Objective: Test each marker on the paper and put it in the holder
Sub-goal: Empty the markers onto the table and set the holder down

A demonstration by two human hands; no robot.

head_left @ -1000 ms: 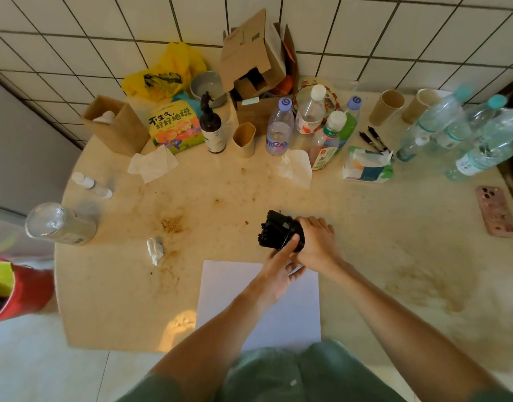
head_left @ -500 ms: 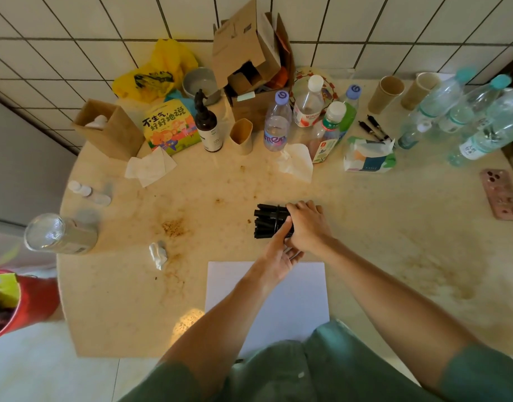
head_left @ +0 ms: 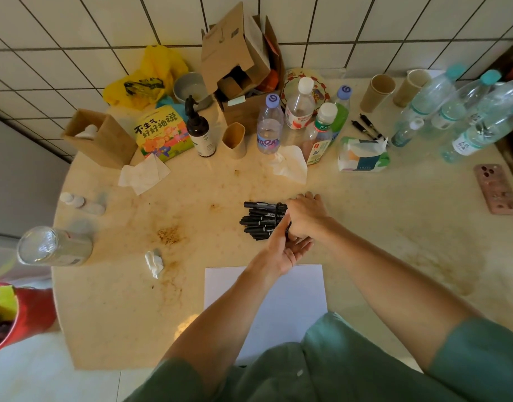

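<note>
Black markers (head_left: 261, 223) lie bundled on the stained cream round table (head_left: 365, 227), both hands on them.
Right hand (head_left: 306, 214) curls over the bundle's end; left hand (head_left: 281, 250) presses alongside, fingers straight. White paper sheet (head_left: 267, 297) lies just nearer, bare tabletop either side. Beyond: tan paper cup (head_left: 235, 140), "amer" clear bottle (head_left: 268, 126).

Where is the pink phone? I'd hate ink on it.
In the head view, the pink phone lies face down at the table's far right edge, below the clear bottles, well away from the markers.
</note>
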